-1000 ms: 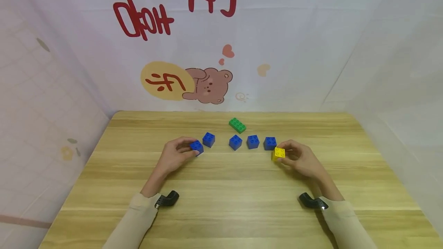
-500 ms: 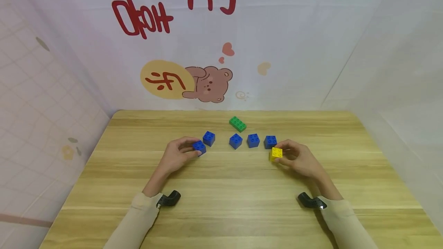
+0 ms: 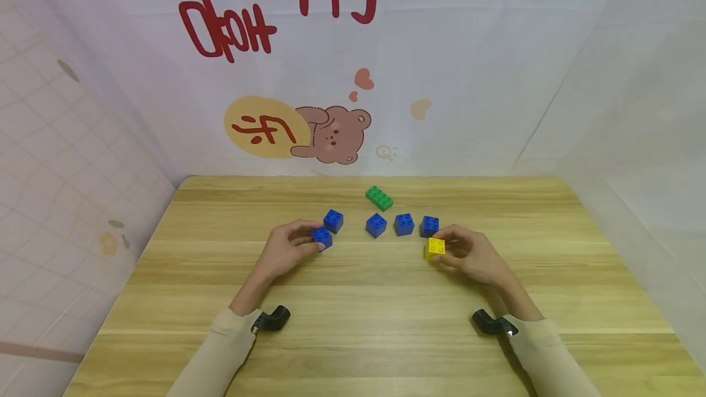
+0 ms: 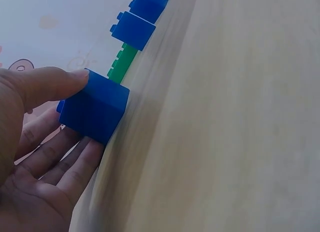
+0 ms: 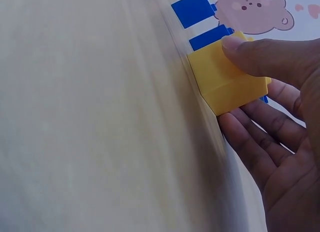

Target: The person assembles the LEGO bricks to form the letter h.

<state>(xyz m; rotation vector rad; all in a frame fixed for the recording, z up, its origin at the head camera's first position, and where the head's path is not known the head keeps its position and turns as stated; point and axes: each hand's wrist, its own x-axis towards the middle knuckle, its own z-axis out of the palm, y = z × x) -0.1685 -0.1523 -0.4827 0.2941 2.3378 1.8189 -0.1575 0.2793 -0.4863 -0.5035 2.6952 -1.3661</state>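
Observation:
My left hand (image 3: pixel 284 250) pinches a blue toy brick (image 3: pixel 322 238) between thumb and fingers, just in front of another blue brick (image 3: pixel 333 221). In the left wrist view the thumb lies over the held blue brick (image 4: pixel 95 106), with fingertips beneath it. On the right, a square yellow brick (image 3: pixel 435 249) with studs up is gripped by my right hand (image 3: pixel 474 256), close in front of a blue brick (image 3: pixel 429 226). The right wrist view has the thumb on the yellow brick (image 5: pixel 227 76) and the fingers on its other side.
Two more blue bricks, one left (image 3: pixel 376 225) and one right (image 3: pixel 404 224), stand mid-row. Behind them lies a longer green brick (image 3: pixel 379 198). The wooden table (image 3: pixel 353 323) meets a printed white backdrop (image 3: pixel 469 78) at its far edge.
The left hand has shifted slightly right with its blue brick, nearer the row. My right hand has moved a little left with the yellow brick. The middle bricks stay put.

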